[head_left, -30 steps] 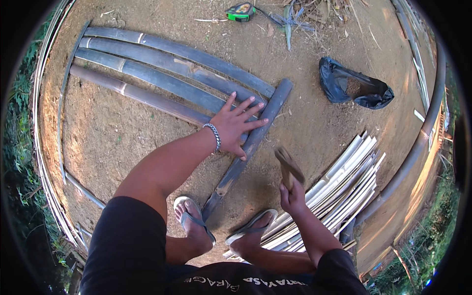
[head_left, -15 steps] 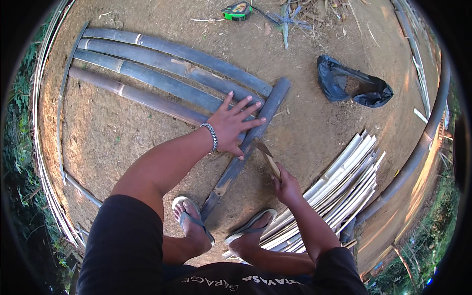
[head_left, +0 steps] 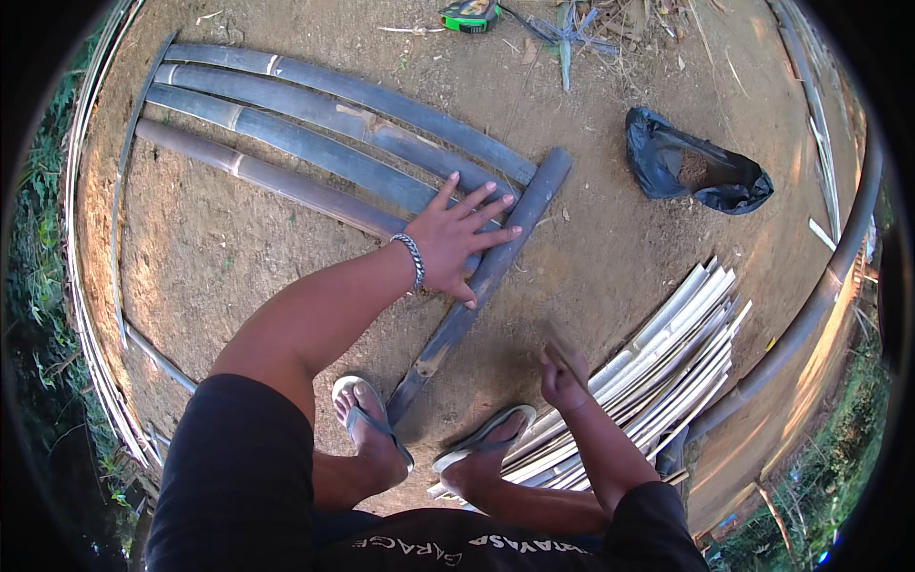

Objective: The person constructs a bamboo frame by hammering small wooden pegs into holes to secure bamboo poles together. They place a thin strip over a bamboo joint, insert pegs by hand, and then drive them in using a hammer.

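Note:
My left hand [head_left: 456, 236] lies with fingers spread over the ends of several dark bamboo slats [head_left: 315, 140], where they meet a round bamboo pole [head_left: 440, 341]. Its fingertips reach onto the pole, which runs slantwise toward my left foot. Off to the right of the pole, my right hand [head_left: 562, 383] is closed around a wooden-handled tool [head_left: 566, 349]. That tool is smeared by motion, so its exact kind is unclear. It is raised, apart from the pole. At their far-left ends the slats meet a thin dark crosspiece [head_left: 128, 157].
A pile of pale split bamboo strips [head_left: 658, 367] lies beside my right foot. Farther off are an open black plastic bag [head_left: 658, 162] and a green and black tape measure [head_left: 470, 15]. A long bamboo pole [head_left: 801, 319] curves along the right. My sandalled feet flank the pole's near end.
My right hand has drawn the tool away from the pole, back toward the right and nearer to me. My left hand stays spread on the bamboo; the whole view has shifted slightly.

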Demonstrator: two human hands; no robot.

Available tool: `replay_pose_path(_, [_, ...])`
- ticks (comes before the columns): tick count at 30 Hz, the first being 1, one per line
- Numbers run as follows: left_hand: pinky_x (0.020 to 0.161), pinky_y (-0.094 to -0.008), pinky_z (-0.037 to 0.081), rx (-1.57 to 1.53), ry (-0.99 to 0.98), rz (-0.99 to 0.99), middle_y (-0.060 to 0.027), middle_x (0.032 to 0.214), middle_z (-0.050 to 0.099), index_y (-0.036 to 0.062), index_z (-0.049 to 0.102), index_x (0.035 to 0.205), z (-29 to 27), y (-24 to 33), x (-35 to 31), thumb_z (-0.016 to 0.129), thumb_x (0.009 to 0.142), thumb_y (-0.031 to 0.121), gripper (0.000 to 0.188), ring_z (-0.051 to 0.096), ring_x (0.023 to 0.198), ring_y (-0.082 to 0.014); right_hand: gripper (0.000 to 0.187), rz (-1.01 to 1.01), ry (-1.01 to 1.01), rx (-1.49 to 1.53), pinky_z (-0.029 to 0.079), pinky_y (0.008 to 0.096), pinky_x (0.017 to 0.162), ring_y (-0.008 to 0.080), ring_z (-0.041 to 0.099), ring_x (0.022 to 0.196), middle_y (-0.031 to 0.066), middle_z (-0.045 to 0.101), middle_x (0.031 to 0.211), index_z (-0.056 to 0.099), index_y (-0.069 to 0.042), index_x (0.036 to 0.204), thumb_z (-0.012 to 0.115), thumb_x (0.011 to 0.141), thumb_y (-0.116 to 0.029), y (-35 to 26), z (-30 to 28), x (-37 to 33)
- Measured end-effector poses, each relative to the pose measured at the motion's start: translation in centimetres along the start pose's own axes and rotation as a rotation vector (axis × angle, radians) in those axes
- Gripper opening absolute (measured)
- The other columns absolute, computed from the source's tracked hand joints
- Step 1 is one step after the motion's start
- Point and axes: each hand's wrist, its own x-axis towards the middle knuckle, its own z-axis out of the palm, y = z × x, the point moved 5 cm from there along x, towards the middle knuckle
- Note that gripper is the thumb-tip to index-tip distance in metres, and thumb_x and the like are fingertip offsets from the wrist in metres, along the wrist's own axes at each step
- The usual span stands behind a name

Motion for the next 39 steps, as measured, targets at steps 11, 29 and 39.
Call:
replay_pose_path(11, [0.126, -0.0696, 0.003, 0.007, -0.016, -0.011, -0.0098, 0.175, 0.019, 0.0344, 0.031, 0.165, -0.1, -0.3, 0.0, 0.081, 0.06, 0.08, 0.125, 0.011, 0.162, -0.0346, 0.033, 0.374, -0.192, -0.163, 0.057, 0.0521, 0.081, 0.0461, 0.071, 0.093, 0.0245, 0.071, 0.104, 0.06, -0.01, 0.129, 0.066, 0.097, -0.016, -0.6, 1.2, 1.7])
replay_pose_path(29, [0.126, -0.0692, 0.005, 0.014, -0.053, 0.0, -0.0088, 0.175, 0.018, 0.0344, 0.029, 0.166, 0.2, 0.5, -0.3, 0.08, 0.061, 0.081, 0.126, 0.012, 0.162, -0.0339, 0.035, 0.356, -0.247, -0.214, 0.056, 0.0555, 0.081, 0.0478, 0.07, 0.092, 0.0263, 0.071, 0.107, 0.057, -0.008, 0.129, 0.066, 0.097, -0.017, 0.3, 1.0, 2.0])
replay_pose_path(39, [0.127, -0.0671, 0.001, 0.023, -0.02, -0.005, -0.0092, 0.176, 0.014, 0.0334, 0.027, 0.167, -0.1, 0.3, 0.0, 0.079, 0.06, 0.083, 0.128, 0.008, 0.163, -0.0347, 0.039, 0.496, 0.025, -0.18, 0.054, 0.0544, 0.081, 0.0488, 0.068, 0.097, 0.0283, 0.069, 0.11, 0.054, -0.004, 0.135, 0.064, 0.098, -0.015, 3.1, -2.5, 1.4])
